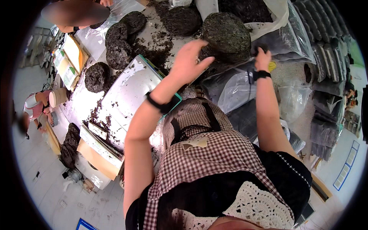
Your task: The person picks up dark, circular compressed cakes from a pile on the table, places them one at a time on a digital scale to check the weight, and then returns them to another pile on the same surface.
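Nearest the camera, checked apron (214,153) over dark clothing, both bare forearms rising away from it toward the worktop (86,101). Black band on each wrist.

Further out, left hand (188,61) with fingers (199,46) spread wide and flat, pressed against the left flank of a big round dark cake of pressed dried seaweed (226,36). Right hand (262,57) curled against the cake's right lower edge, fingertips bent onto it; exactly how tight the grip is, cannot tell. Cake held between the two hands, tipped up on edge rather than lying flat, broad face turned toward the camera, long axis running roughly left to right, above an open clear plastic bag (237,90).

Left of that, a pale tray with a teal rim (130,88), dusted with dark crumbs. Beyond and left of it, on the worktop, five more round dark cakes countable: one alone near the edge (96,76), two touching (118,48), two further back (184,19). Loose crumbs scattered between them.

Far right, stacks of filled clear bags of dark sheets (326,42), too many and too overlapped to count. Far left top, another person's arm (76,13) at the worktop.
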Demonstrator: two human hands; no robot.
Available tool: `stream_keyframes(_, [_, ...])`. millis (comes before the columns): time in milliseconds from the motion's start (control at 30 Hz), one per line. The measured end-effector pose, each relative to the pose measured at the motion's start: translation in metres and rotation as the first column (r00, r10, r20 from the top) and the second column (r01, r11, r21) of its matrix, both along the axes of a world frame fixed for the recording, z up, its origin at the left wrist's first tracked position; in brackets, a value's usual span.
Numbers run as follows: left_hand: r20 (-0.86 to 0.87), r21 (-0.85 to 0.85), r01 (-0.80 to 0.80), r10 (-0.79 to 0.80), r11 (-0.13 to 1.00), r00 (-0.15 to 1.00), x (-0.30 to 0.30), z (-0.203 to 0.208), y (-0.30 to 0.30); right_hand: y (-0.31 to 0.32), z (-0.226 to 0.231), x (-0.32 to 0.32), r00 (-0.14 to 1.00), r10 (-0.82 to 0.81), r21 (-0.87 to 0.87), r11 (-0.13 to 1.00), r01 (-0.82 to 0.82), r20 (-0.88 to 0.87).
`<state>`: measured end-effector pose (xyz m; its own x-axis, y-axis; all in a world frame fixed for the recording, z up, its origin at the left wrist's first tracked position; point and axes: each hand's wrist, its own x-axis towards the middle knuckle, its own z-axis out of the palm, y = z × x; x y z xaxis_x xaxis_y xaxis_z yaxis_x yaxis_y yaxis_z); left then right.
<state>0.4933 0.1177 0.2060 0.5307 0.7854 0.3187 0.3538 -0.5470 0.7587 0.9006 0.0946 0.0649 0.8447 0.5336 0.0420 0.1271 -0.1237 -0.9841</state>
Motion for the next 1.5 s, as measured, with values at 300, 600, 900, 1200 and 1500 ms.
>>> stream_keyframes(300, [-0.471, 0.34, -0.18, 0.333, 0.923, 0.817, 0.067, -0.048, 0.036, 0.065, -0.023, -0.123, 0.865, 0.478, 0.009, 0.876, -0.482, -0.152])
stream_keyframes(600, [0.155, -0.173, -0.609, 0.632, 0.774, 0.759, -0.033, 0.038, 0.036, 0.082, 0.008, -0.08, 0.84, 0.508, 0.119, 0.861, -0.494, -0.191])
stream_keyframes(900, [-0.298, 0.407, -0.539, 0.666, 0.737, 0.684, -0.226, -0.022, -0.136, -0.005, 0.112, -0.156, 0.717, 0.619, 0.298, 0.785, -0.544, -0.321])
stream_keyframes(1200, [-0.147, 0.159, -0.77, 0.786, 0.618, 0.601, -0.251, -0.085, -0.164, -0.014, 0.12, -0.443, -0.029, 0.553, -0.156, 0.184, -0.971, 0.833])
stream_keyframes(1500, [-0.043, -0.1, -0.926, 0.928, 0.364, 0.369, -0.307, -0.12, -0.22, -0.021, 0.092, -0.483, -0.369, 0.591, -0.524, 0.108, -0.845, 0.718])
